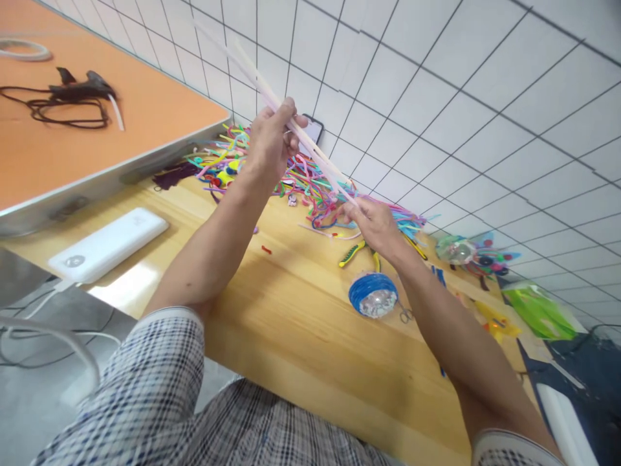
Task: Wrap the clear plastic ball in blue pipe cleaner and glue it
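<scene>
Both hands are raised over the far side of the wooden table. My left hand is closed around the middle of a thin bundle of pale pink and cream pipe cleaners. My right hand pinches the lower right end of the same bundle, which slants up to the left. Behind and below lies a heap of multicoloured pipe cleaners. Yellow-and-black handled pliers rest under my right wrist. Nearer me sits a round form wrapped in blue, its front silvery and shiny.
A white power bank with a cable lies at left. An orange table adjoins, with a black corded tool. A phone leans on the tiled wall. Small scissors and a green packet are to the right.
</scene>
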### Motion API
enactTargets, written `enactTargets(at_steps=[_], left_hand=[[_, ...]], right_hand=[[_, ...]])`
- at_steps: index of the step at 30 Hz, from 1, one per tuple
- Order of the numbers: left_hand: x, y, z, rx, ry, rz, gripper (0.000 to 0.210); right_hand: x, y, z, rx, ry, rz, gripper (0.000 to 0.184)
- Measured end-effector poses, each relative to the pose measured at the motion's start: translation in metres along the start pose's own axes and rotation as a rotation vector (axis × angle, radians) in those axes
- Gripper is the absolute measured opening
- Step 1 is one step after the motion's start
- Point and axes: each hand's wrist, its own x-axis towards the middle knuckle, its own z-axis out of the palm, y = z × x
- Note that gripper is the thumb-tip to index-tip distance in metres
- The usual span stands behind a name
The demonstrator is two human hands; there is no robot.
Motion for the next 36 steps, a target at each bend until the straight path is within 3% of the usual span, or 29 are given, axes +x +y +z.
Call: enactTargets(at_steps=[6,9,13,19,27,31,36], left_hand=[[0.002,-0.020,0.010,0.002,0.002,-0.068,0.030],[0.000,-0.033,0.016,0.029,0.005,-0.021,0.035],[0.002,-0.036,0.014,0.046,0.044,0.051,0.045],[0.001,-0.032,0.015,-0.108,0.147,-0.053,0.048],[-0.017,-0.047,0.031,-0.094,0.101,-0.063,0.056],[-0.006,-0.037,0.016,-0.013,0.096,0.006,0.061],[0.025,-0.019,-0.020,0.036,0.156,0.053,0.056]], right_hand=[[0.017,-0.010,0.009,-0.026,-0.044,0.031,0.048],[0.024,-0.014,0.012,-0.021,-0.059,0.031,0.047],[0.021,-0.013,0.011,0.171,-0.046,0.116,0.040],[0.014,-0.005,0.010,0.375,0.063,0.158,0.036],[0.040,-0.010,0.028,0.520,0.088,0.209,0.035],[0.045,-0.004,0.041,0.611,0.010,0.228,0.026],[0.042,0.007,0.047,0.448,-0.049,0.251,0.021]])
